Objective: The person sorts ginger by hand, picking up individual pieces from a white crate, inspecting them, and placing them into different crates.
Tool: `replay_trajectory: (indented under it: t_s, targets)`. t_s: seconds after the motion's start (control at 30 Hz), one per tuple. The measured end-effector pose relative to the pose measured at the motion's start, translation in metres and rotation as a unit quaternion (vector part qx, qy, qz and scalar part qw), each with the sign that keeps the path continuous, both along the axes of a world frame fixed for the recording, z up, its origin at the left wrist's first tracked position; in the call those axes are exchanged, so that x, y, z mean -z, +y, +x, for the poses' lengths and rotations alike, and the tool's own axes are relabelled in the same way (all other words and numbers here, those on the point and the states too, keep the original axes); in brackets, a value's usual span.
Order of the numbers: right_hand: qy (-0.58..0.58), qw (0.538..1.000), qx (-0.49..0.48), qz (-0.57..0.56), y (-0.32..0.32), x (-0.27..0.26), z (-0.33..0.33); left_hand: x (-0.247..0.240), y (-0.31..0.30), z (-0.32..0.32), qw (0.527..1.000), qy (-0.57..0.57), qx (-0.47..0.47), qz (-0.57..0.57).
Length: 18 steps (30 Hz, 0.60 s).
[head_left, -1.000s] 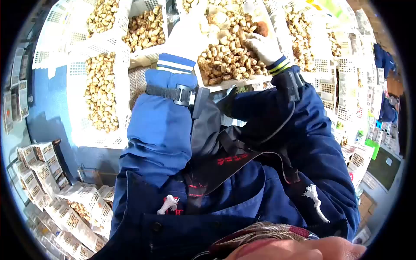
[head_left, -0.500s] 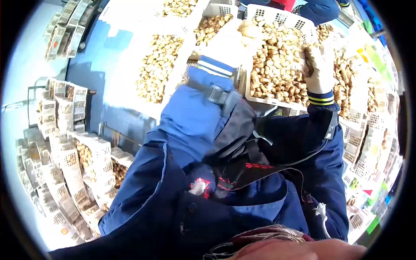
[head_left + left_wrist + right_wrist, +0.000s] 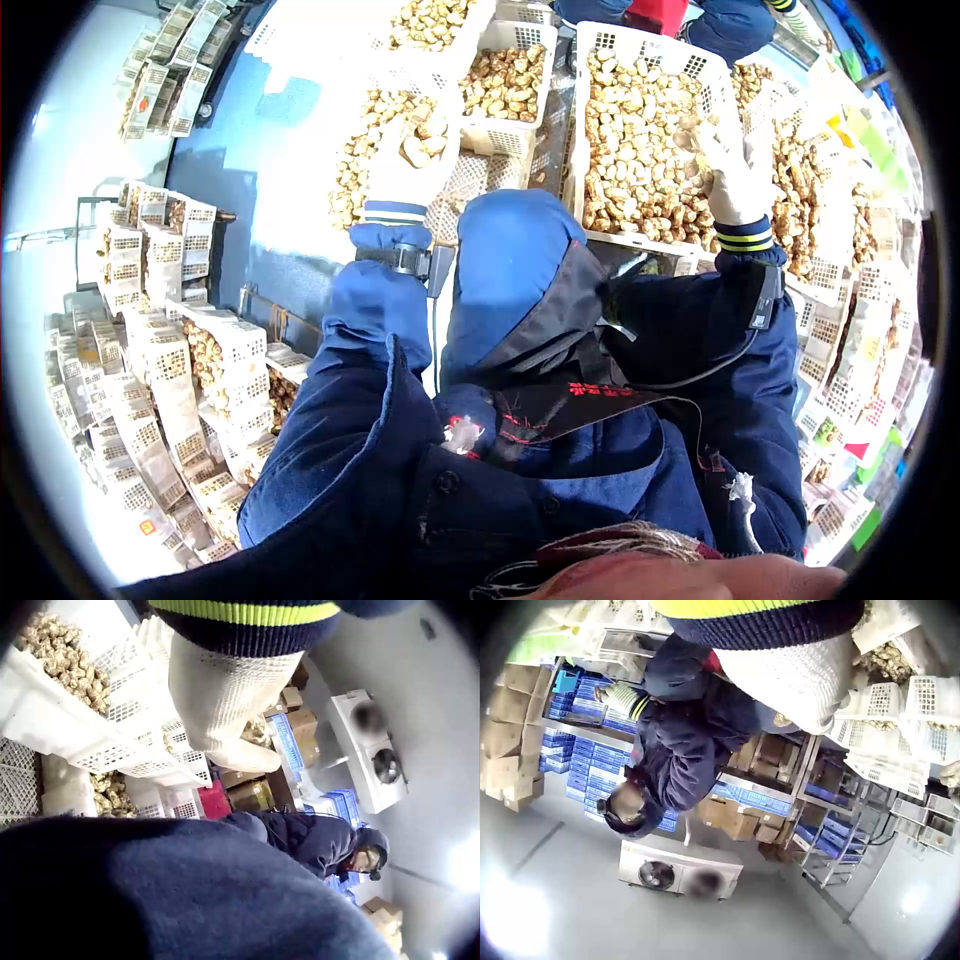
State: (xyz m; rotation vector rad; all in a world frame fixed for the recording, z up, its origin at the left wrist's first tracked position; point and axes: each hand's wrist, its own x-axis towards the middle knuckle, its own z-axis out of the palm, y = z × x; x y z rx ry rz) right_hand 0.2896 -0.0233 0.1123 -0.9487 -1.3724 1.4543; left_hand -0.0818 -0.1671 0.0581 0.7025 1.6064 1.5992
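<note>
My left hand (image 3: 400, 178), in a white knit glove, is over the left crate (image 3: 385, 75) and holds several brown-and-cream mushrooms (image 3: 425, 140). In the left wrist view some of these mushrooms (image 3: 257, 731) show past the gloved thumb. Also gloved in white, my right hand (image 3: 738, 188) is at the right side of the large white crate (image 3: 655, 38), which is full of mushrooms (image 3: 640, 150). Its fingers curl inward by the crate's side. A bit of mushroom (image 3: 781, 720) shows at the edge of the right glove (image 3: 795, 682); most of that grip is hidden.
A smaller crate (image 3: 548, 40) of mushrooms stands between these two. More filled crates (image 3: 800, 200) line the right side, and stacked crates (image 3: 235, 345) stand at lower left. Another person (image 3: 679, 742) is across from me, before shelves with blue crates (image 3: 604, 776).
The view has swung so the crates shift right. My left hand has moved from beside the large crate to over the left one, carrying mushrooms. My right hand stays at the large crate's right side.
</note>
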Motion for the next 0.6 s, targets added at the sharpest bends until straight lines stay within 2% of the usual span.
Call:
replay_trajectory:
  t_s: [0.07,0.2,0.37,0.5,0.53,0.6]
  targets:
    - [-0.034,0.999,0.000,-0.009,0.003,0.002,0.002,0.004,-0.002,0.000,1.000,0.007,0.002,-0.009]
    - [0.008,0.996,-0.043,-0.072,0.010,0.002,0.006,0.010,-0.003,-0.011,1.000,0.020,-0.002,-0.017]
    - [0.036,0.998,-0.020,-0.047,0.013,0.006,0.004,0.004,0.005,-0.035,1.000,0.016,-0.024,0.000]
    - [0.046,0.998,0.028,0.037,0.011,0.007,0.002,-0.013,0.023,-0.037,0.994,-0.082,-0.030,0.060]
    - [0.090,0.996,0.019,0.020,0.014,0.008,0.001,-0.019,0.027,-0.033,0.988,-0.124,-0.032,0.081]
    - [0.059,0.997,0.018,0.044,0.021,0.023,0.016,-0.032,0.042,-0.020,0.957,-0.258,0.018,0.135]
